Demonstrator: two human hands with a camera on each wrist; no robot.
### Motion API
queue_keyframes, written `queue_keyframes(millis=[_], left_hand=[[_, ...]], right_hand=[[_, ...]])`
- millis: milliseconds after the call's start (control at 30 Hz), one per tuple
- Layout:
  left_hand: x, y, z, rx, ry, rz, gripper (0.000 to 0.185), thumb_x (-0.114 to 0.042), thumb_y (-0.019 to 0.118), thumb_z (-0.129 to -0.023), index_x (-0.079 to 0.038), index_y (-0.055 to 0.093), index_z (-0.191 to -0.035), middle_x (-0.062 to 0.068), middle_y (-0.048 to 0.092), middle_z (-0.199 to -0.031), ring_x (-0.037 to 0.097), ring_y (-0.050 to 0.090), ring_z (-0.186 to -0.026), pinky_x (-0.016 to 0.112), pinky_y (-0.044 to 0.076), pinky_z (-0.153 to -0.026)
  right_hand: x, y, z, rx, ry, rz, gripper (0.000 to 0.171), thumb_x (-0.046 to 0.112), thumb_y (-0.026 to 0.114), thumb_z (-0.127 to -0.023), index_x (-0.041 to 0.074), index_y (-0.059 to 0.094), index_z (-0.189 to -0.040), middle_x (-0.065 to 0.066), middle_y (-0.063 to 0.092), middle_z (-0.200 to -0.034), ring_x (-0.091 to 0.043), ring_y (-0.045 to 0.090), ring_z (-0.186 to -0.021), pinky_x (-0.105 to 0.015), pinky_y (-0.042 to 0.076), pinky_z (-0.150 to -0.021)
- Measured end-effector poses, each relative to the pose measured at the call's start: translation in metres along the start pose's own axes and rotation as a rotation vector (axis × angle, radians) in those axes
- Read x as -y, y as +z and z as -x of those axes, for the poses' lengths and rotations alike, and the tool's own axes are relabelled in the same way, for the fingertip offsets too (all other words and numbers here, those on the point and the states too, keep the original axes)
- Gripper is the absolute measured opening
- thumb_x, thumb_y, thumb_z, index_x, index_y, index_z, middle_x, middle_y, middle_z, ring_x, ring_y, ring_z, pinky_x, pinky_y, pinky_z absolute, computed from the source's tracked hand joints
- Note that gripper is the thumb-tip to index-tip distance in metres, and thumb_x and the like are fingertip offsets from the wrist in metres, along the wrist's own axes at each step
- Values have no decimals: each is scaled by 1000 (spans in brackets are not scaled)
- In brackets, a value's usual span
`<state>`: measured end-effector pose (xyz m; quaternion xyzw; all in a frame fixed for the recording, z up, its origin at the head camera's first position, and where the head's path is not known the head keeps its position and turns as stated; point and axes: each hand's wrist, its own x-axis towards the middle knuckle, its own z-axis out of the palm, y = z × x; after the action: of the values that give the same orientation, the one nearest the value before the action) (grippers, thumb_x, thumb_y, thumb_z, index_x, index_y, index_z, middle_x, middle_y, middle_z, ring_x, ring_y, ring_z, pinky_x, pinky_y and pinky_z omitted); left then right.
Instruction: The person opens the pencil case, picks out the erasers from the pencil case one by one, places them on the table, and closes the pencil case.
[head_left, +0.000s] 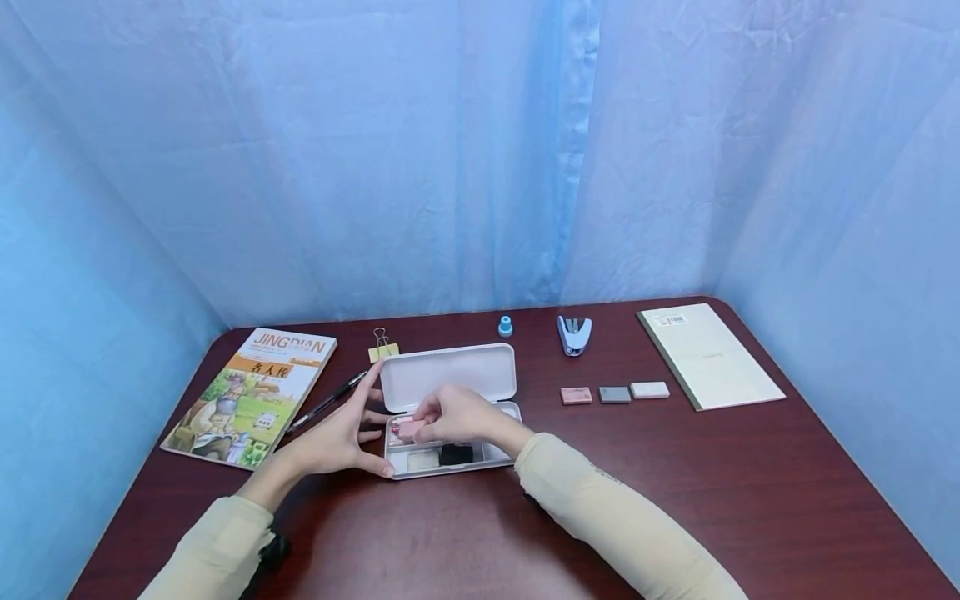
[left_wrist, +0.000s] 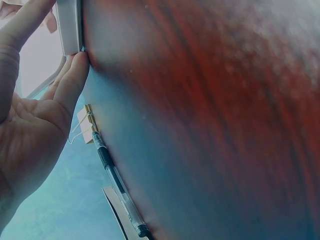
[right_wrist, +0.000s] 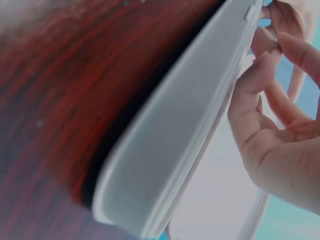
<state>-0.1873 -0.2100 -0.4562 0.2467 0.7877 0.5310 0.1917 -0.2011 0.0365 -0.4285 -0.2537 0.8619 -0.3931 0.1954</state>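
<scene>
On the table's near half, left hand (head_left: 341,437) spread against white case (head_left: 450,375) edge, right hand (head_left: 457,414) pinching pink eraser (head_left: 407,430) inside.

Both forearms in beige sleeves reach in from the near edge and converge mid-scene, left hand (head_left: 341,437) spread open with straight fingers and thumb splayed, palm turned right, while the right hand (head_left: 457,417) just beside it hangs palm-down, wrist bent, fingers curled and pinching together at the tips.

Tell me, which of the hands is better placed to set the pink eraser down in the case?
Probably the right hand: it pinches the pink eraser over the case. The left hand only touches its edge.
</scene>
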Motion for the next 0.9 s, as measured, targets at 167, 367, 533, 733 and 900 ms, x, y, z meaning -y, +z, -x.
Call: queue_keyframes(millis=[167,367,533,733,900], left_hand=[[-1,0,1,-2,-10,-13,146,-7,96,-68,-36,-13,-161,21,31,-145,40,51,-131,52,47,-104],[-1,-1,0,4,-9,-10,146,-7,96,-68,-40,-13,-161,21,30,-146,40,51,-131,52,47,-105],[-1,-2,0,0,-16,-9,146,-7,95,-69,-48,-12,-158,20,28,-147,40,50,-132,52,47,-104],[-2,-2,0,2,-7,-8,147,-7,96,-68,-49,-12,-158,20,28,-147,40,51,-131,51,48,-104],[-2,-1,0,-1,-8,-8,147,-7,96,-67,-49,-11,-158,20,27,-147,39,51,-131,51,48,-104]], right_hand=[[0,-9,10,40,87,-153,20,21,79,-86,11,78,-103,2,65,-74,-15,58,-53,-33,58,-50],[-5,-32,29,65,107,-277,21,22,80,-87,12,77,-105,-5,64,-88,-18,62,-63,-43,61,-54],[-10,-56,49,62,81,-310,22,22,81,-87,15,76,-107,-10,63,-99,-23,64,-66,-44,61,-54],[-26,-79,74,16,66,-291,25,27,81,-87,19,77,-110,-9,68,-96,-34,66,-68,-45,61,-53],[-43,-96,94,-23,85,-312,30,25,80,-89,15,75,-116,-12,68,-93,-27,65,-59,-50,60,-54]])
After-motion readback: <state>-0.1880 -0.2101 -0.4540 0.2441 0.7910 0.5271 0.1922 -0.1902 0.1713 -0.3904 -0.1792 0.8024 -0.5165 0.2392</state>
